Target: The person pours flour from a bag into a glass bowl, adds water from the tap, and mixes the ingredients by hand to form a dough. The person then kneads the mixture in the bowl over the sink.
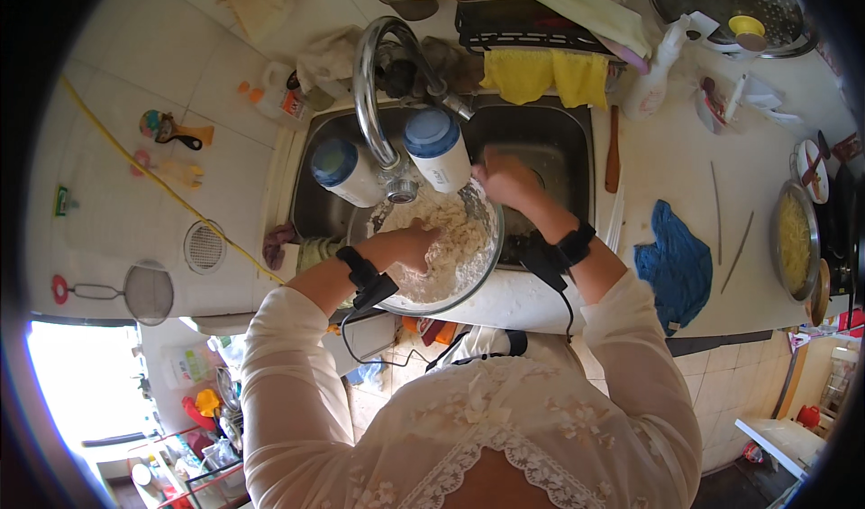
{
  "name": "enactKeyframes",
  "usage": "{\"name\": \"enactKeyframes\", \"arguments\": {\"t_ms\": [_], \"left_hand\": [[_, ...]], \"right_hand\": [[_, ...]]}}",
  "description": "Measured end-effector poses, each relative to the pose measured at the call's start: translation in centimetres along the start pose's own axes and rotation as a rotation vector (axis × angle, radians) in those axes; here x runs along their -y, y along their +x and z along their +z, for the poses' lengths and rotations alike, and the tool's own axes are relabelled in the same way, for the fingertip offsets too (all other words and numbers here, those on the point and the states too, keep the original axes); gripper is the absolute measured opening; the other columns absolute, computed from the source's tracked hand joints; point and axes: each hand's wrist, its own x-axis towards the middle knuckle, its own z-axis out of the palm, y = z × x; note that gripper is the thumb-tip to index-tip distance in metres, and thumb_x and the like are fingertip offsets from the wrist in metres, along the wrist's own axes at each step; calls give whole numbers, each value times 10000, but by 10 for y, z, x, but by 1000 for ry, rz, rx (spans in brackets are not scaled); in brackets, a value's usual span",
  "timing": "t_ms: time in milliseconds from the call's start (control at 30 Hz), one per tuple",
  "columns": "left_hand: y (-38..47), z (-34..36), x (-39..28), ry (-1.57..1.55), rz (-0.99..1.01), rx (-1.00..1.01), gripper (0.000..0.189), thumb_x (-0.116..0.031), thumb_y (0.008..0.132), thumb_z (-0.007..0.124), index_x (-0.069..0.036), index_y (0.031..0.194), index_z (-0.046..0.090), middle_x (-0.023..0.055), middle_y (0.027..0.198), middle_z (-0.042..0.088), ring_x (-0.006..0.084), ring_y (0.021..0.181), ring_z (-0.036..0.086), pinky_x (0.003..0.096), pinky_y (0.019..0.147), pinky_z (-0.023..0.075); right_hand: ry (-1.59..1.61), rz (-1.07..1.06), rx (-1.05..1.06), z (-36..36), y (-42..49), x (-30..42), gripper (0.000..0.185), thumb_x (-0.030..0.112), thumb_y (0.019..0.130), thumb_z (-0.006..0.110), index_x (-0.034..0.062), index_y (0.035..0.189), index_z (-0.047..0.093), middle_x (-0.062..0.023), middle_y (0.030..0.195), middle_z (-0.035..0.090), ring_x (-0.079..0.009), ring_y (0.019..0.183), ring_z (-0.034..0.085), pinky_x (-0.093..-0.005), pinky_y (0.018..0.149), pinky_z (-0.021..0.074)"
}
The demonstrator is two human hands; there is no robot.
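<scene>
A large clear glass bowl (499,239) rests at the front edge of the sink. Shaggy, floury dough (453,239) and loose flour fill its bottom and cling to its wall. My left hand (413,244) reaches into the bowl, its fingers partly buried in the mixture, so their grip is unclear. At the bowl's far right rim, my right hand (508,179) is closed on the edge. Both wrists wear black straps with small devices and cables. Two white cylinders with blue tops, one left (348,174) and one right (439,151), flank the chrome faucet (368,83) above the bowl.
Behind the double-basin sink (591,164) stands a black rack (466,26) with yellow cloths (517,76). On the right counter are a spray bottle (655,76), a blue cloth (672,269), chopsticks (736,252) and a pan of pale shreds (794,245). A strainer (149,293) lies left.
</scene>
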Motion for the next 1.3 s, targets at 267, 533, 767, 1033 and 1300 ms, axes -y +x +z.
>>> {"name": "enactKeyframes", "arguments": {"t_ms": [267, 533, 767, 1033, 1300], "left_hand": [[-9, 1, -7, -8, 3, -38, 971, -191, 647, 783, -135, 1450, 240, 321, 1353, 281, 446, 1035, 564, 425, 870, 492], [-8, 1, -3, -46, 21, 39, 1001, -165, 658, 782, -151, 1471, 199, 322, 1398, 208, 436, 1057, 552, 389, 908, 473], [-13, -1, 3, -16, 94, 23, 947, -145, 674, 752, -139, 1461, 226, 320, 1396, 222, 424, 1068, 548, 388, 901, 478], [-52, 8, -13, 204, 285, -199, 646, -53, 699, 675, -87, 1311, 473, 244, 1401, 302, 377, 1087, 544, 383, 859, 504], [-24, -15, -53, 720, 598, -454, 484, -218, 699, 718, -235, 1173, 623, 1, 1405, 380, 286, 1322, 333, 486, 943, 448]], "right_hand": [[546, 232, -181, 27, 84, -39, 320, 247, 920, 549, 34, 1159, 531, -34, 758, 576, -140, 632, 541, -305, 558, 446], [790, 314, -171, 27, 110, -22, 157, 206, 943, 502, 57, 938, 553, 4, 790, 537, -101, 724, 482, -281, 627, 402], [356, 32, -195, -4, 64, -16, 446, 385, 837, 632, 9, 1072, 579, -210, 907, 643, -373, 816, 615, -415, 704, 476], [943, 593, 305, 4, -101, 30, 506, 292, 805, 671, 26, 1201, 503, -134, 795, 621, -163, 467, 557, -304, 356, 397], [985, 528, 159, 4, -122, 51, 428, 54, 760, 513, 9, 1185, 482, -138, 766, 596, -168, 410, 513, -297, 310, 382]]}}
